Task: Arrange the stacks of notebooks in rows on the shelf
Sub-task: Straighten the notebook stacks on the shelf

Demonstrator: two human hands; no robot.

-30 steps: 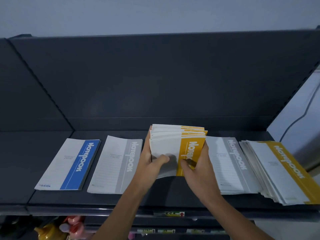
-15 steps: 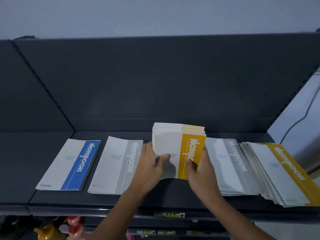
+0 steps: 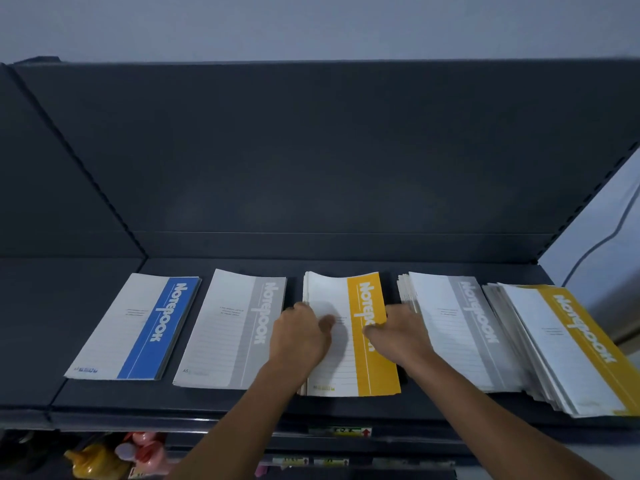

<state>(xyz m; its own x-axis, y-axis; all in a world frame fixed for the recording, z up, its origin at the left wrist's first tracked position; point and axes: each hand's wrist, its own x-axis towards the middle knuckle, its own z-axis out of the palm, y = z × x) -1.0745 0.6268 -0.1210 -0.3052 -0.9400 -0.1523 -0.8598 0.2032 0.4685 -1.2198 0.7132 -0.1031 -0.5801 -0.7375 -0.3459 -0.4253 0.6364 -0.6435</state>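
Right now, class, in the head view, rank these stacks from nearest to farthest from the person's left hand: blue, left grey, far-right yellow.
1. Left grey stack: just left of the left hand.
2. Blue stack: further left, at the row's end.
3. Far-right yellow stack: at the opposite end.

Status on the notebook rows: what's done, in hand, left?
Done: blue stack and left grey stack lie flat and square. In hand: left hand and right hand press the middle yellow stack onto the shelf. Left: right grey stack and far-right yellow stack, fanned and overlapping.
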